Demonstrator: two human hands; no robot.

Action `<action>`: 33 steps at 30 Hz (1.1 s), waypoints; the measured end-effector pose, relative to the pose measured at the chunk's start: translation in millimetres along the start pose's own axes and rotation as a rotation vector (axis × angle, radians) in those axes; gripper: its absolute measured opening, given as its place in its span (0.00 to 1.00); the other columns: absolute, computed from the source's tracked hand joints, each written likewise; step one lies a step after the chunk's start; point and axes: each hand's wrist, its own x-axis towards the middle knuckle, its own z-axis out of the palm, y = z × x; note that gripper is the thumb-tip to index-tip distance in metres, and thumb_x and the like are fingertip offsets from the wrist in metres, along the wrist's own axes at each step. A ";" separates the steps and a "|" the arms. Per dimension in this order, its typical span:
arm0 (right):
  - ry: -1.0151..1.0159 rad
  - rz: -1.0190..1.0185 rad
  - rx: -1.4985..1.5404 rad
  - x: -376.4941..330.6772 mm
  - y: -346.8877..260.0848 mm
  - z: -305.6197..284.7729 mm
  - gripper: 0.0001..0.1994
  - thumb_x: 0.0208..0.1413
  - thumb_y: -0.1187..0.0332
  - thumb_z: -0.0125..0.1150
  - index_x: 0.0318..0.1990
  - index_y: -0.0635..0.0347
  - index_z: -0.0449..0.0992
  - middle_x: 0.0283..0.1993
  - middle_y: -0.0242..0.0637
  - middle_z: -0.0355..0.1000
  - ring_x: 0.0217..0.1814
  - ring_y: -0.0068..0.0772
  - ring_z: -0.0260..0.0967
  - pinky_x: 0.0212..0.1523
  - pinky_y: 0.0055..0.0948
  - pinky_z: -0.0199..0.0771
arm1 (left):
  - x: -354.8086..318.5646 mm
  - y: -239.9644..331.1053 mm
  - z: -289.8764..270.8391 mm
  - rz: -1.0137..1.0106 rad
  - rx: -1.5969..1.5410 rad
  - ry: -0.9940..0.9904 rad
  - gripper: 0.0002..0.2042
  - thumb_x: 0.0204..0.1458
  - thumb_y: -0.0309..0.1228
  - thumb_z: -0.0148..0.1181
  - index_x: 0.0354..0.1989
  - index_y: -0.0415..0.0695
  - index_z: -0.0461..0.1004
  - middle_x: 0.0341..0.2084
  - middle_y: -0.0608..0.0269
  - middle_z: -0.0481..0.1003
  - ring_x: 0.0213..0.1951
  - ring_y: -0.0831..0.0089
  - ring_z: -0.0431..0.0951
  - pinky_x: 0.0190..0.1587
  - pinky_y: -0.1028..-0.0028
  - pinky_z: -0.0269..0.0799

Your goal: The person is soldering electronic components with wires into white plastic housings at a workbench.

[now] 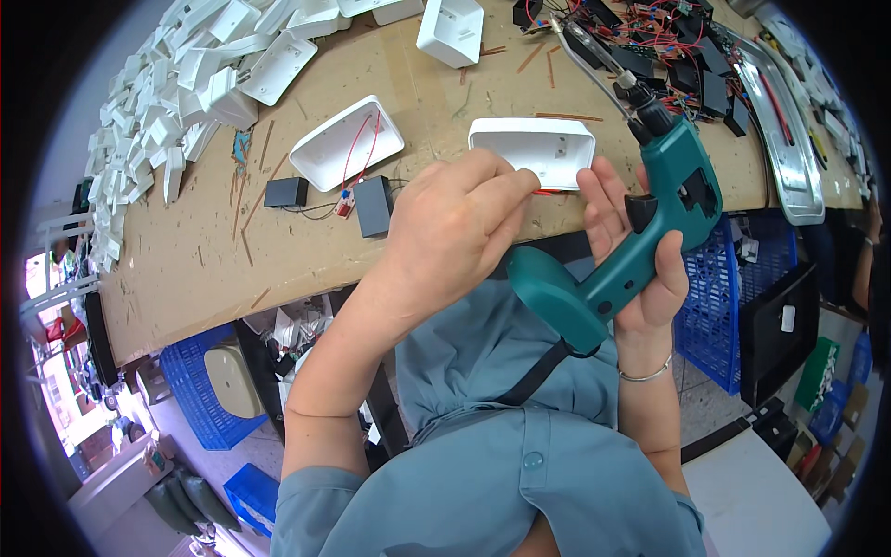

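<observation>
My right hand [664,278] supports a green soldering gun [594,297] by its handle, the thumb on one side and the fingers partly spread on the other. Its metal tip and a thin tube point toward the far side of the table. My left hand [464,209] has thumb and fingertips pinched at the near edge of a white plastic case [538,148]. What the pinch holds is hidden; a bit of red wire shows beside it. Left of that hand lies a dark grey box [374,206] with a small wired board [345,202]. Red wires loop from the board into another white case [325,148].
A smaller black box [286,192] lies at the left. White cases [186,93] are heaped at the far left. Black parts with red wires [687,56] pile up at the far right, beside a metal tray [784,130]. Blue crates [710,306] stand below the table [176,288].
</observation>
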 end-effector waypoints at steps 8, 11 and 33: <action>0.015 0.009 -0.008 14.2 -9.6 -0.1 0.35 0.51 0.60 0.57 0.62 0.60 0.46 0.65 0.60 0.36 0.68 0.54 0.36 0.65 0.40 0.48 | -4.4 19.0 8.1 -0.152 -0.247 0.029 0.05 0.44 0.21 0.57 0.30 0.39 0.75 0.22 0.61 0.69 0.24 0.72 0.70 0.25 0.77 0.64; -0.005 0.021 -0.032 15.5 -11.8 -2.3 0.35 0.51 0.60 0.57 0.62 0.60 0.46 0.65 0.60 0.37 0.68 0.54 0.37 0.65 0.41 0.49 | -6.1 23.2 12.3 -0.291 -0.343 0.042 0.03 0.44 0.21 0.57 0.29 0.38 0.75 0.21 0.63 0.68 0.23 0.75 0.69 0.25 0.79 0.62; 0.118 -0.127 -0.624 -77.3 -67.8 -3.2 0.35 0.47 0.61 0.63 0.59 0.67 0.53 0.55 0.60 0.57 0.40 0.38 0.70 0.35 0.28 0.76 | -11.6 27.4 46.8 -0.182 -0.062 0.317 0.04 0.40 0.25 0.61 0.26 0.45 0.74 0.20 0.69 0.68 0.24 0.72 0.68 0.29 0.73 0.54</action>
